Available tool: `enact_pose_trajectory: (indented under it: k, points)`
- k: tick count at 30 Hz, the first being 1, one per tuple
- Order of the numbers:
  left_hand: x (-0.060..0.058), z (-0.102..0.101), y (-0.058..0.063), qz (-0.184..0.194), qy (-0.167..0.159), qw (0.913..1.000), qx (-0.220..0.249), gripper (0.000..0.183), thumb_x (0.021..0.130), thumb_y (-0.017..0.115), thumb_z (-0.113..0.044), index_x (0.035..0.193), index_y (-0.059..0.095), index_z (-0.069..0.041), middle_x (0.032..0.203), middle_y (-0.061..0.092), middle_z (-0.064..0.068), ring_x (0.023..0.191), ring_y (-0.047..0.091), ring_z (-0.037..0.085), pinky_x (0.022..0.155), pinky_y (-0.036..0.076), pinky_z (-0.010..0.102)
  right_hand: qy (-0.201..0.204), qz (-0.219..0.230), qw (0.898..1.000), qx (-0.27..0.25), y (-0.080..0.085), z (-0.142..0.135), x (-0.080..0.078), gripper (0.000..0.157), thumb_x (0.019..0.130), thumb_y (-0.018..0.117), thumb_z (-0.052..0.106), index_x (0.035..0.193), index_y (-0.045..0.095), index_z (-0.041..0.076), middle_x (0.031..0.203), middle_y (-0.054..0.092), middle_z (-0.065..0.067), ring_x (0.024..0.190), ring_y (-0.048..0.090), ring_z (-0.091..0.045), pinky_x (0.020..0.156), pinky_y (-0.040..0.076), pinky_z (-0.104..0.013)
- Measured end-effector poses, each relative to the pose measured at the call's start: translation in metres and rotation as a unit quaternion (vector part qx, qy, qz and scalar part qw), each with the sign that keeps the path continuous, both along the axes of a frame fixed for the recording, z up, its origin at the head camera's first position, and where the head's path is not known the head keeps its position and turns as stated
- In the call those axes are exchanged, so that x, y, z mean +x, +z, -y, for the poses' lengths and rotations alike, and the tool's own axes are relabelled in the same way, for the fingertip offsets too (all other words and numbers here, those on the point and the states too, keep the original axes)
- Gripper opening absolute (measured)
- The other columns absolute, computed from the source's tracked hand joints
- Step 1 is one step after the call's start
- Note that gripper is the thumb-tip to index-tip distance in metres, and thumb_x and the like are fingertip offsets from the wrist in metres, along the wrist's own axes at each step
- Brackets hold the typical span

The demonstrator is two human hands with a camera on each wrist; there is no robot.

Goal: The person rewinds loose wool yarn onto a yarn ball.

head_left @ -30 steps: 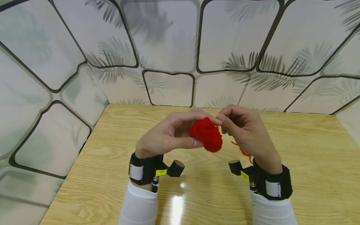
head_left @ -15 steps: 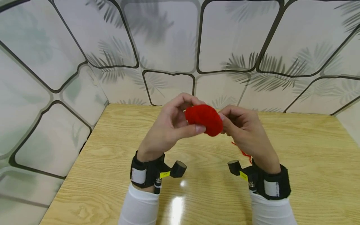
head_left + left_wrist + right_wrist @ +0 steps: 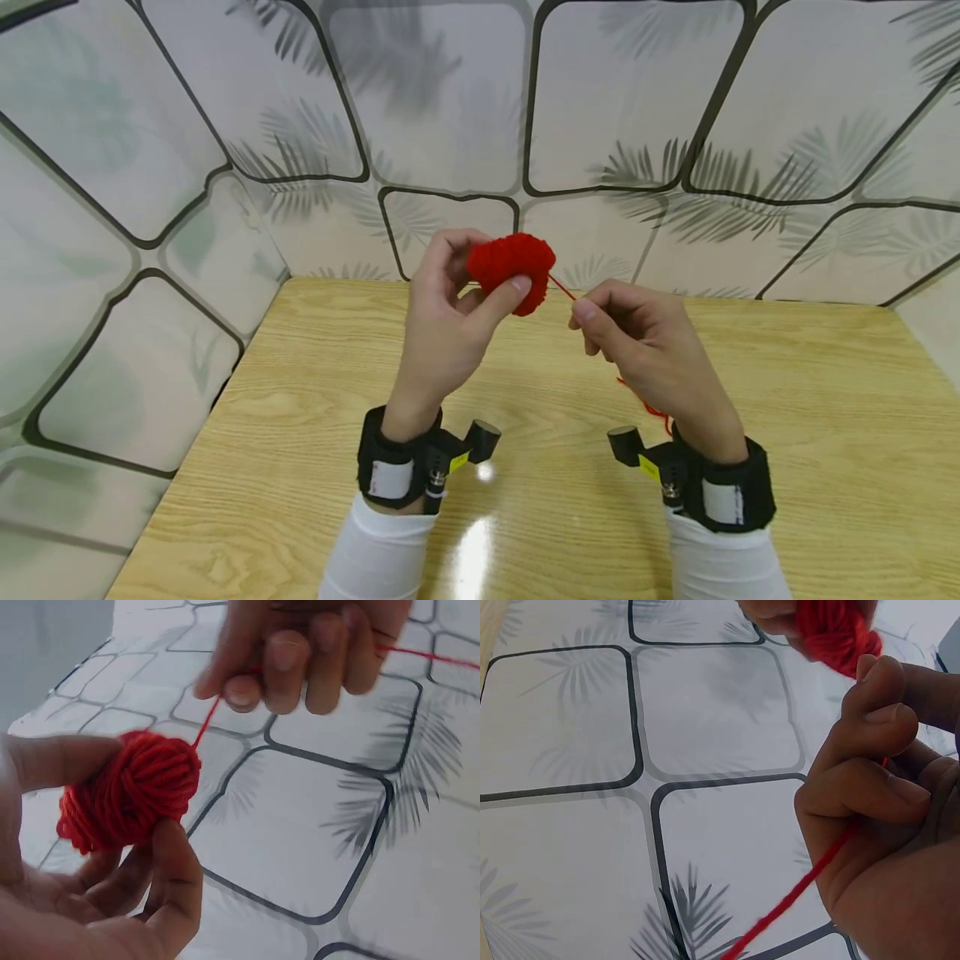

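Note:
My left hand (image 3: 450,333) grips a small red ball of yarn (image 3: 513,265) between thumb and fingers, held up over the back part of the table. A short, straight strand of yarn (image 3: 562,287) runs from the ball to my right hand (image 3: 637,342), which pinches it between thumb and index finger. In the left wrist view the wound loops of the yarn ball (image 3: 135,791) show clearly. The strand passes through the curled fingers of the right hand (image 3: 885,772) in the right wrist view and leaves below them as a yarn tail (image 3: 787,900).
A loose piece of red yarn (image 3: 652,408) shows beside the right wrist, over the wooden table (image 3: 247,467). Behind the table's back edge stands a wall (image 3: 450,100) with a dark-lined stone and leaf pattern. Each wrist wears a black strap (image 3: 723,492) with a camera.
My left hand has turned and moved up and to the left with the yarn ball, away from the right hand. A strand now shows between them. The right hand has hardly moved.

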State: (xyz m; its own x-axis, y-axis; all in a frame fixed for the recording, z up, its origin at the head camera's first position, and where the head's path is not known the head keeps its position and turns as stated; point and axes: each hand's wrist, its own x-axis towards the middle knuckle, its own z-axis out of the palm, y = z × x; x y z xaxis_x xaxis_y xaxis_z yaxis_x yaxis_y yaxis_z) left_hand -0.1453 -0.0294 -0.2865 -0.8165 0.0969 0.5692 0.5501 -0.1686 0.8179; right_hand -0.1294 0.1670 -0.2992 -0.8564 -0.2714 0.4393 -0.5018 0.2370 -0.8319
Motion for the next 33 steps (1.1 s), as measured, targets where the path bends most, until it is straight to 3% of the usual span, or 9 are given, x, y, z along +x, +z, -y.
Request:
enact_pose_trajectory:
  k: [4,9,12,14,17,20,22,26,33]
  points:
    - [-0.003,-0.005,-0.004,-0.031,0.086,0.9946,-0.049,0.043,0.084,0.062,-0.010,0.126,0.048,-0.010,0.112,0.056,0.007,0.098,0.055,0.020,0.075,0.051,0.035,0.001,-0.005,1.000,0.005,0.000,0.001,0.000,0.009,0.091,0.054,0.014,0.087,0.062,0.017,0.066,0.050,-0.003,0.048,0.036,-0.016,0.038,0.027,-0.032]
    - [-0.005,-0.008,-0.010,-0.044,0.173,0.9774,-0.114,0.032,0.082,0.065,-0.018,0.111,0.054,-0.008,0.104,0.058,-0.001,0.094,0.054,0.012,0.075,0.047,0.030,0.024,-0.026,0.999,0.001,0.001,0.004,0.002,0.012,0.092,0.052,0.010,0.090,0.063,0.015,0.066,0.050,-0.003,0.050,0.038,-0.015,0.042,0.029,-0.031]
    - [-0.005,-0.008,-0.012,-0.029,0.192,0.9744,-0.113,0.031,0.081,0.067,-0.022,0.105,0.052,-0.008,0.098,0.059,-0.001,0.089,0.055,0.012,0.073,0.047,0.030,0.056,-0.042,0.998,0.009,0.001,0.006,0.002,0.014,0.093,0.050,0.007,0.091,0.062,0.014,0.067,0.050,-0.001,0.053,0.039,-0.015,0.046,0.031,-0.031]
    - [-0.005,-0.008,-0.012,-0.010,0.169,0.9824,-0.079,0.035,0.081,0.067,-0.021,0.106,0.049,-0.006,0.098,0.059,0.003,0.086,0.057,0.016,0.073,0.049,0.031,0.076,-0.042,0.996,0.017,0.001,0.009,0.003,0.015,0.093,0.049,0.006,0.092,0.061,0.014,0.068,0.050,0.000,0.054,0.040,-0.014,0.047,0.032,-0.031]
    - [-0.005,-0.007,-0.009,0.029,0.103,0.9941,-0.016,0.041,0.082,0.067,-0.018,0.115,0.047,-0.005,0.100,0.058,0.010,0.086,0.059,0.022,0.073,0.051,0.036,0.098,-0.031,0.994,0.027,0.001,0.013,0.004,0.016,0.094,0.048,0.008,0.092,0.061,0.017,0.068,0.050,0.000,0.054,0.040,-0.013,0.047,0.033,-0.031]
    - [-0.004,-0.005,-0.005,0.075,0.028,0.9963,0.033,0.041,0.084,0.064,-0.015,0.121,0.049,-0.004,0.106,0.057,0.015,0.091,0.060,0.027,0.079,0.050,0.039,0.107,-0.019,0.994,0.032,0.000,0.016,0.004,0.016,0.094,0.048,0.010,0.092,0.061,0.018,0.068,0.051,0.000,0.054,0.040,-0.014,0.045,0.033,-0.031]
    - [-0.003,-0.003,-0.002,0.111,-0.026,0.9914,0.064,0.037,0.086,0.062,-0.013,0.120,0.053,-0.001,0.111,0.055,0.017,0.099,0.058,0.029,0.084,0.047,0.041,0.102,-0.016,0.994,0.036,-0.001,0.015,0.004,0.015,0.094,0.048,0.010,0.092,0.061,0.018,0.069,0.051,0.000,0.053,0.040,-0.014,0.045,0.032,-0.031]
    - [-0.004,0.003,0.000,0.175,-0.105,0.9726,0.111,0.034,0.088,0.056,-0.015,0.115,0.054,0.006,0.116,0.054,0.017,0.107,0.051,0.029,0.089,0.043,0.040,0.086,-0.019,0.995,0.039,-0.002,0.011,0.003,0.015,0.094,0.049,0.011,0.092,0.061,0.019,0.068,0.051,0.001,0.052,0.040,-0.013,0.044,0.032,-0.031]
    - [-0.008,0.013,-0.002,0.215,-0.217,0.9411,0.145,0.032,0.086,0.049,-0.007,0.115,0.052,0.005,0.116,0.053,0.014,0.102,0.052,0.027,0.085,0.044,0.035,0.080,-0.040,0.996,0.028,-0.002,0.005,0.001,0.015,0.092,0.050,0.006,0.091,0.061,0.016,0.068,0.051,0.001,0.053,0.041,-0.014,0.043,0.033,-0.030]
